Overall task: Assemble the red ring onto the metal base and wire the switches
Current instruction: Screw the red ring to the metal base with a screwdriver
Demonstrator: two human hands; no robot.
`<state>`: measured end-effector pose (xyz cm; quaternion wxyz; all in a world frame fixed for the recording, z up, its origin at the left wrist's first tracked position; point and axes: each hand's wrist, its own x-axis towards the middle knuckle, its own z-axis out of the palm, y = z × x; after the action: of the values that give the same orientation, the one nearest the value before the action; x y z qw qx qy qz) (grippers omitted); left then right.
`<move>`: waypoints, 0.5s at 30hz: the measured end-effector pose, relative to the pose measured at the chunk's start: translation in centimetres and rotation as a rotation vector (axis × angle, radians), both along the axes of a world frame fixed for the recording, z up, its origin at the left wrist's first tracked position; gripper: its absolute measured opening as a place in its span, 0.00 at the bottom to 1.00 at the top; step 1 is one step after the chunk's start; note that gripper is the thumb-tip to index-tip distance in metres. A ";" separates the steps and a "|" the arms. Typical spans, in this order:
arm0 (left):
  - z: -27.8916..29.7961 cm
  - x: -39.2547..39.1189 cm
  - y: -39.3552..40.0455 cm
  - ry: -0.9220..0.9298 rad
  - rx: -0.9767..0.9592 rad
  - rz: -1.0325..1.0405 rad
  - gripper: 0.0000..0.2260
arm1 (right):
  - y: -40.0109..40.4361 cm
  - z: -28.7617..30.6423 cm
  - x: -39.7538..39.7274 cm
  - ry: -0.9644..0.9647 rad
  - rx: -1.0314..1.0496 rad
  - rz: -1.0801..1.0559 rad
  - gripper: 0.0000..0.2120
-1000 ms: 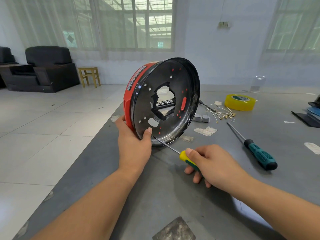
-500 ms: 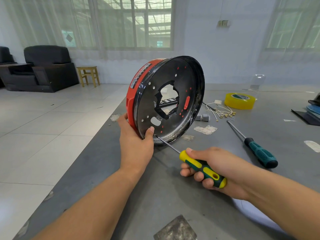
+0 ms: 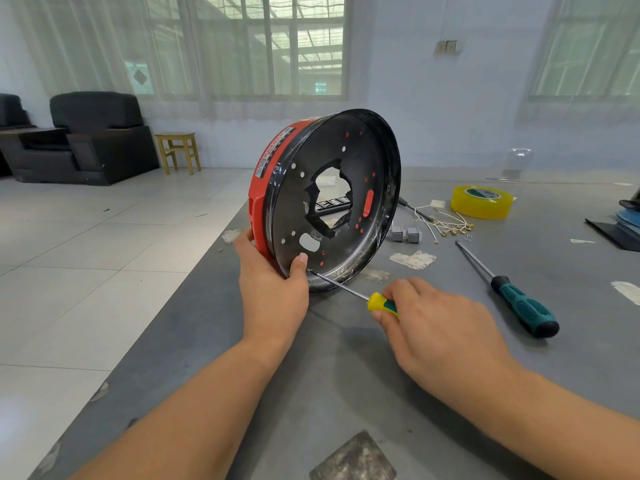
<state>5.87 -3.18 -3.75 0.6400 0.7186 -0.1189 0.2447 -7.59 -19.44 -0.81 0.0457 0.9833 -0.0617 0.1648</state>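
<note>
Red ring (image 3: 260,199) sits on black metal base (image 3: 349,216), assy tilted on edge on grey table (image 3: 346,375), low rim touching it. Left hand (image 3: 273,292) grips lower rim, thumb on base face. Right hand (image 3: 440,327) curled round yellow-green screwdriver (image 3: 379,302), tip at base's lower edge by thumb. Further right: grey switches (image 3: 405,234), wires (image 3: 446,223), yellow tape roll (image 3: 482,201), 2nd screwdriver (image 3: 524,306) w/ teal handle lying loose.

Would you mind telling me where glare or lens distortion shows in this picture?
Head view: daylight glints along the lower rim of the black metal base; wide-angle bowing curves the window frames; the grey table shows a soft sheen; focus looks sharp.
</note>
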 end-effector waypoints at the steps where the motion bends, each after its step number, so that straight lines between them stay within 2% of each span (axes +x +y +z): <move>1: 0.0 -0.1 0.0 -0.004 -0.003 0.000 0.26 | 0.3 -0.2 0.0 -0.008 -0.033 -0.016 0.17; 3: 0.0 -0.2 -0.1 -0.014 -0.004 -0.005 0.26 | 0.4 -0.2 0.0 0.033 0.058 -0.026 0.19; 4: 0.0 -0.2 -0.1 -0.018 -0.002 -0.010 0.26 | 0.4 0.0 0.2 0.066 0.248 -0.007 0.20; 5: 0.0 -0.3 -0.2 -0.021 -0.001 -0.013 0.26 | 0.2 0.2 0.4 0.109 0.567 0.012 0.20; 7: 0.0 -0.3 -0.3 -0.032 0.001 -0.010 0.26 | -0.3 0.8 0.9 0.264 1.357 -0.062 0.17; 8: 0.1 -0.3 -0.3 -0.035 0.002 -0.007 0.26 | -0.5 1.3 0.8 0.343 1.644 -0.101 0.16; 9: 0.1 -0.3 -0.3 -0.034 0.002 -0.007 0.26 | -0.7 1.5 0.8 0.396 1.794 -0.115 0.16; 10: 0.1 -0.3 -0.3 -0.031 0.000 -0.010 0.26 | -0.8 1.6 0.8 0.436 1.804 -0.097 0.17; 11: 0.1 -0.2 -0.3 -0.026 -0.002 -0.011 0.26 | -0.9 1.5 1.0 0.443 1.720 -0.071 0.18; 12: 0.1 -0.2 -0.2 -0.019 -0.004 -0.010 0.27 | -1.0 1.2 1.1 0.404 1.536 -0.047 0.19; 15: 0.1 -0.3 -0.2 -0.012 -0.010 -0.004 0.27 | -1.1 0.2 1.0 0.148 0.725 -0.010 0.15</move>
<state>5.61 -3.33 -3.60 0.6435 0.7136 -0.1230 0.2482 -6.55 -20.52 -0.56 -0.3006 0.9446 -0.1173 0.0605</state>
